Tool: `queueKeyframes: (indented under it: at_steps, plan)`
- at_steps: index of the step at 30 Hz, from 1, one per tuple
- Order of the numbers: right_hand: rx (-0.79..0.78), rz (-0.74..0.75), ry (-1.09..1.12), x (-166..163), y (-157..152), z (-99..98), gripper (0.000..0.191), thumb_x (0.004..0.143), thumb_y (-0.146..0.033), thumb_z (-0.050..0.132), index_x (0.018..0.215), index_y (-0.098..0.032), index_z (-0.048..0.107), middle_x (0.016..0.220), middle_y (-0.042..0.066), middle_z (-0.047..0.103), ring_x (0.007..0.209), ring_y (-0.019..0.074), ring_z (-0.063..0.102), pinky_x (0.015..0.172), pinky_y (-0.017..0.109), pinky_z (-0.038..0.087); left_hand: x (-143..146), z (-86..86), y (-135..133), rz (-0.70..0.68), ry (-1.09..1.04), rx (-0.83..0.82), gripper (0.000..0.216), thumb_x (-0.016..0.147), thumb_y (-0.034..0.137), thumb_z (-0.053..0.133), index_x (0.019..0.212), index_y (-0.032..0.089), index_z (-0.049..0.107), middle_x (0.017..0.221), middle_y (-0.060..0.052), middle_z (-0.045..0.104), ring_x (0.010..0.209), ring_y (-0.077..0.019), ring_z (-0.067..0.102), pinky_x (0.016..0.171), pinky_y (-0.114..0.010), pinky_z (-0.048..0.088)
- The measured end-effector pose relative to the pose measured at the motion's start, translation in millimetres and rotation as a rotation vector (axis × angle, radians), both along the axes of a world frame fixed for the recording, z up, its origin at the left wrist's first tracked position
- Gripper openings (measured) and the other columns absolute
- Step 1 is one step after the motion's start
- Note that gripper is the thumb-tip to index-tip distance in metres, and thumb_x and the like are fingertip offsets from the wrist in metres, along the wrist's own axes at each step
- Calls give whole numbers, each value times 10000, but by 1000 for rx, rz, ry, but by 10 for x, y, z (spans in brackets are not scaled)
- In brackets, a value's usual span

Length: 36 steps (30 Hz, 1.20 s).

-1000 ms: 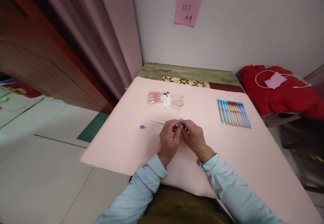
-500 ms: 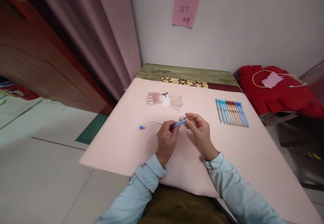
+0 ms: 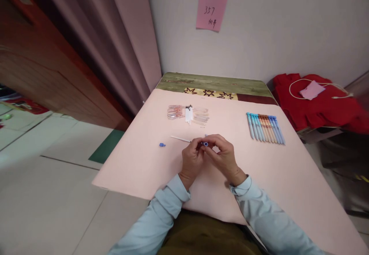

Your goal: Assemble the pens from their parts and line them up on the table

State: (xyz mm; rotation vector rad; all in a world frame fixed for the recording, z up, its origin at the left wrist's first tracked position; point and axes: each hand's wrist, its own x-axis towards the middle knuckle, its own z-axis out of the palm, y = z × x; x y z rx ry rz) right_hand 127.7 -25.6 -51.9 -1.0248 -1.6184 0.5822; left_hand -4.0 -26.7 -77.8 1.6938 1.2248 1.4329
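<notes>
Between my two hands a blue pen barrel [image 3: 205, 144] is held with its round open end facing me. My left hand [image 3: 191, 160] is closed, its fingertips pinching the barrel. From the other side my right hand [image 3: 225, 157] is closed on the same piece, and the fingers hide most of it. A white pen refill [image 3: 180, 138] lies on the table, its right end at my left fingers. Farther left lies a small blue pen cap piece [image 3: 162, 145]. A bit of blue shows just beyond my fingertips, too hidden to name.
Several white refills with dark tips [image 3: 188, 114] lie between clear and reddish pen parts [image 3: 175, 112] and pale ones [image 3: 201, 115]. A row of pens [image 3: 265, 129] in light blue, brown and blue lies at the right. Red cloth [image 3: 305, 101] with a white cable is beyond the table's right edge.
My hands have come closer together. The blue barrel has turned from lying sideways to pointing its open end at me. The refill and cap piece stay in place.
</notes>
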Motion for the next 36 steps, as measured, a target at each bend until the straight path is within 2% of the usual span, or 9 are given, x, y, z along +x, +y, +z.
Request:
queueKeyframes:
  at_steps: [8, 14, 18, 20, 23, 25, 27, 30, 36]
  plan:
    - [27, -13, -34, 4, -8, -20, 190, 867, -211, 650, 1041, -258, 710, 966, 42, 688, 736, 150, 625, 707, 316, 557, -1, -12, -2, 4, 3, 3, 196, 877, 134, 551, 1028, 236, 623, 928, -15, 746, 838, -164, 714, 770, -302, 572]
    - [-7, -86, -66, -5, 0, -17, 117, 874, -258, 647, 979, -231, 690, 922, 50, 687, 734, 156, 626, 710, 315, 553, 19, -21, -13, 16, -80, -63, 267, 903, 215, 572, 1168, 242, 546, 1032, -49, 745, 900, -181, 728, 787, -322, 589]
    - [-82, -172, 116, 95, 58, -28, 164, 899, -326, 627, 1018, -215, 625, 1034, 83, 703, 868, 183, 671, 764, 335, 562, 34, -17, 2, 31, -131, -35, 405, 878, 261, 636, 1254, 228, 489, 1195, -115, 680, 898, -172, 703, 798, -341, 590]
    - [-155, -181, 209, 166, 95, -35, 190, 911, -362, 613, 1023, -210, 597, 944, 63, 716, 808, 176, 681, 725, 325, 564, 20, -10, 12, 108, -132, 2, 420, 885, 260, 625, 1276, 217, 478, 1245, -132, 632, 913, -165, 673, 821, -348, 574]
    - [-181, -254, 40, 239, 128, -35, 194, 876, -385, 657, 950, -205, 655, 763, 18, 676, 658, 153, 623, 630, 286, 517, -20, 12, 19, 220, -119, 28, 386, 919, 246, 561, 1292, 205, 469, 1259, -136, 587, 953, -171, 627, 865, -359, 536]
    - [-135, -308, -151, 251, 130, -25, 167, 858, -371, 674, 897, -213, 707, 737, 15, 648, 628, 145, 575, 609, 278, 474, -44, 30, 20, 269, -109, 34, 390, 921, 243, 551, 1299, 202, 463, 1270, -137, 564, 979, -180, 600, 894, -367, 510]
    - [-106, -315, -247, 243, 121, -11, 156, 860, -356, 664, 907, -222, 729, 736, 14, 632, 625, 141, 550, 611, 275, 450, -57, 43, 20, 298, -101, 33, 392, 916, 243, 554, 1296, 202, 464, 1270, -134, 554, 991, -186, 583, 911, -370, 492]
    - [-168, -311, -215, 222, 106, 4, 192, 847, -338, 665, 986, -211, 702, 704, -12, 595, 575, 122, 511, 576, 255, 425, -61, 44, 28, 309, -111, 14, 378, 914, 248, 553, 1281, 204, 472, 1258, -126, 556, 995, -187, 575, 909, -361, 482]
    - [-175, -301, -222, 187, 89, 11, 66, 790, -248, 648, 816, -198, 681, 697, -23, 566, 539, 103, 487, 564, 244, 415, -60, 1, 55, 307, -116, -2, 372, 902, 246, 560, 1263, 208, 477, 1268, -121, 559, 1000, -191, 572, 915, -368, 471]
